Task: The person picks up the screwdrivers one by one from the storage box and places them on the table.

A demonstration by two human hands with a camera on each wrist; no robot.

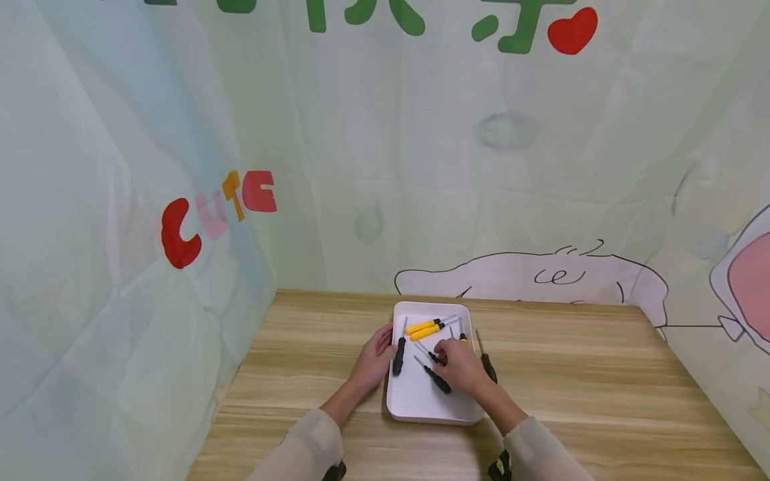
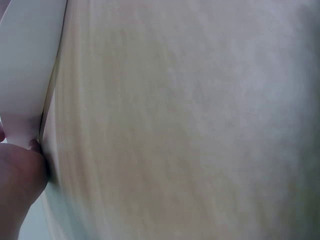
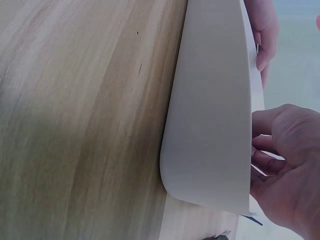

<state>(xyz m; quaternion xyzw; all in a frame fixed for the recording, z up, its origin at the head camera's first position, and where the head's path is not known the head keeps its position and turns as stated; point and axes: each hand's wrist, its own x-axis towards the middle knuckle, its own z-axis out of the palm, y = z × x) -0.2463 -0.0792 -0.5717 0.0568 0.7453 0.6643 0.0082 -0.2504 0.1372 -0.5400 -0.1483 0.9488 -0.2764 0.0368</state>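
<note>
On the pale green backdrop (image 1: 421, 160), left of centre in the frame, the word "CUTE" can be read in capitals climbing to the right: a red C (image 1: 170, 234), a pale pink U (image 1: 213, 231), an orange T (image 1: 233, 188) and a pinkish-red E (image 1: 252, 192). Along the top edge runs a line of large green characters (image 1: 522, 33), their upper parts cut off, so I cannot read them whole. A red heart sign (image 1: 573, 31) follows them at upper right.

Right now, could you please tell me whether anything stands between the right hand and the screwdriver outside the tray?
Yes, the right wall of the tray: the right hand reaches inside, while the screwdriver lies on the table just outside it.
</note>
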